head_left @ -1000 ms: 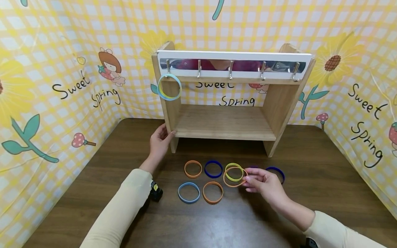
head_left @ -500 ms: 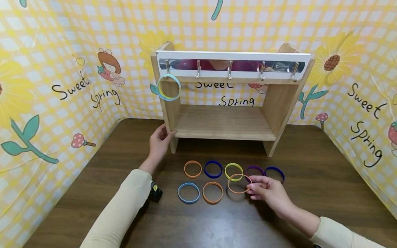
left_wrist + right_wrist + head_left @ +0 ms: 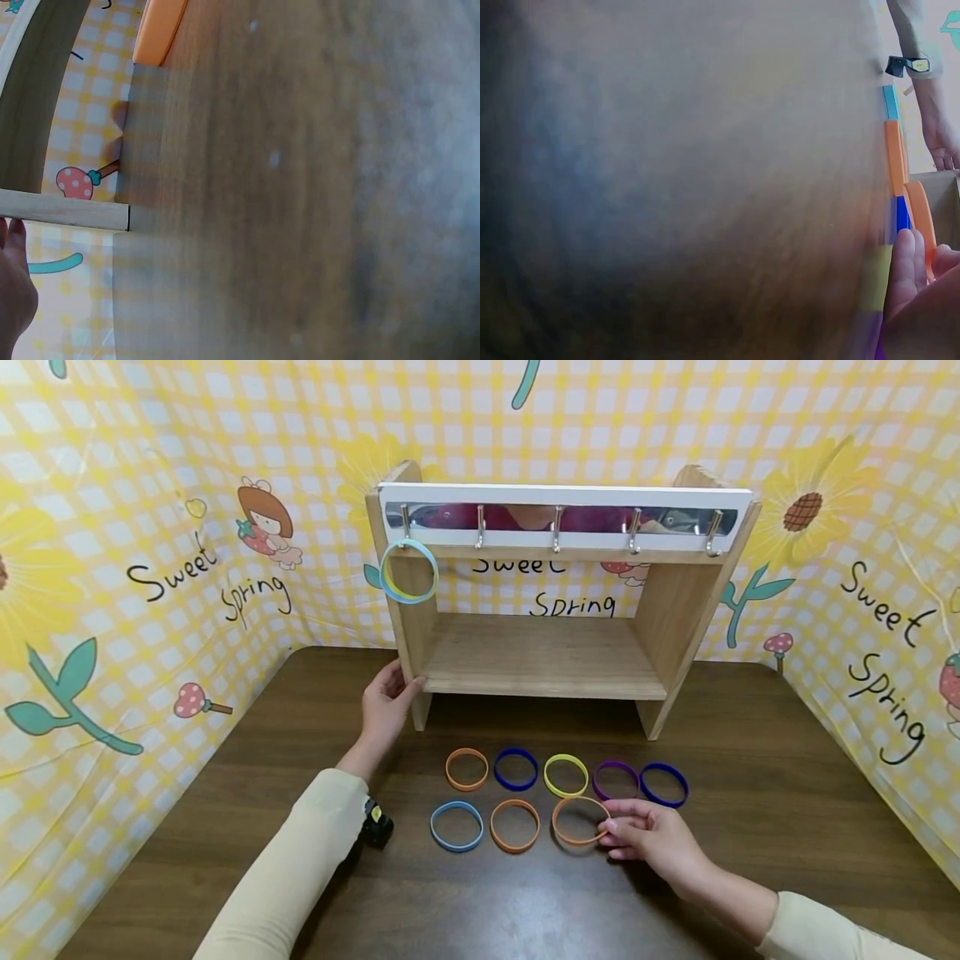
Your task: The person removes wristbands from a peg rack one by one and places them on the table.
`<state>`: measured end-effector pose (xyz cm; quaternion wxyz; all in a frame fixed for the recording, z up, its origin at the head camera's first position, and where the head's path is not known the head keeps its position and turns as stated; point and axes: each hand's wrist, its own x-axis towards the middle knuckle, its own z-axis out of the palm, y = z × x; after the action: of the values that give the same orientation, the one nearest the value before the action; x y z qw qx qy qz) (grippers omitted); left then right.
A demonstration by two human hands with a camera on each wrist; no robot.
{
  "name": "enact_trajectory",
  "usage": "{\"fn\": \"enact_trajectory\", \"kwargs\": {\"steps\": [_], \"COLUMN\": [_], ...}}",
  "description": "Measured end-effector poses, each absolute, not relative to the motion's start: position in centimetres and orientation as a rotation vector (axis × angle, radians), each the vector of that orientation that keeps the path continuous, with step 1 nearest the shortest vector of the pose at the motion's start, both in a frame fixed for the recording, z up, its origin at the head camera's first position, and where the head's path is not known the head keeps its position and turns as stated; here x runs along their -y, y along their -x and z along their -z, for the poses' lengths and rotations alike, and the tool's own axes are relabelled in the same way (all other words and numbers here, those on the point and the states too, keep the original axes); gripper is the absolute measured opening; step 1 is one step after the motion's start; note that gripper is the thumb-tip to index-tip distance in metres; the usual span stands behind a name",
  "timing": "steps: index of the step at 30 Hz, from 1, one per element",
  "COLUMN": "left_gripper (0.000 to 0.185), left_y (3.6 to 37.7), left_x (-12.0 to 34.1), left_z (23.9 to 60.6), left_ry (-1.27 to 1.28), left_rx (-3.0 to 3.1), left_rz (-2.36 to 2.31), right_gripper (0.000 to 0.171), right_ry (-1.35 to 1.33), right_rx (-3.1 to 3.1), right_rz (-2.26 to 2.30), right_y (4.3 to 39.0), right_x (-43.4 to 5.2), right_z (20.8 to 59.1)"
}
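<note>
My right hand (image 3: 660, 843) pinches the right side of an orange silicone wristband (image 3: 555, 822), held low over the tabletop in front of the yellow and purple bands. In the right wrist view that orange wristband (image 3: 922, 214) rises between the thumb and fingers. My left hand (image 3: 385, 706) grips the lower left side panel of a wooden rack (image 3: 540, 652), thumb at its front edge. In the left wrist view some fingers of the left hand (image 3: 15, 289) show against the panel. On the rack's leftmost hook hang a light blue band (image 3: 384, 581) and a yellow one.
Behind the held wristband lie an orange band (image 3: 467, 788), a dark blue band (image 3: 516, 789), a yellow band (image 3: 566, 795), a purple band (image 3: 617, 764) and another dark blue band (image 3: 664, 804). Left of it are a light blue band (image 3: 457, 848) and an orange band (image 3: 515, 850).
My right hand has brought the orange wristband towards me and down, from over the yellow band to in front of it. The purple band is uncovered. The left hand stays put.
</note>
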<state>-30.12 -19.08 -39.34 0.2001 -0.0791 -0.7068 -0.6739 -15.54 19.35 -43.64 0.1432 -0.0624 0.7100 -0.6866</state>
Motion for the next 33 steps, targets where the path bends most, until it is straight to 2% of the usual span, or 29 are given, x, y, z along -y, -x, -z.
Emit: {"fn": "enact_trajectory", "kwargs": {"steps": [33], "left_gripper": [0.041], "left_y": [30.18], "left_x": [18.90], "left_z": [39.34], "left_ry": [0.231], "left_rx": [1.966], "left_rz": [1.878], "right_gripper": [0.041], "right_ry": [0.206], "right_rx": [-2.120], "right_rz": [1.860], "right_y": [15.68], "right_x": [-18.71], "right_z": [44.19]}}
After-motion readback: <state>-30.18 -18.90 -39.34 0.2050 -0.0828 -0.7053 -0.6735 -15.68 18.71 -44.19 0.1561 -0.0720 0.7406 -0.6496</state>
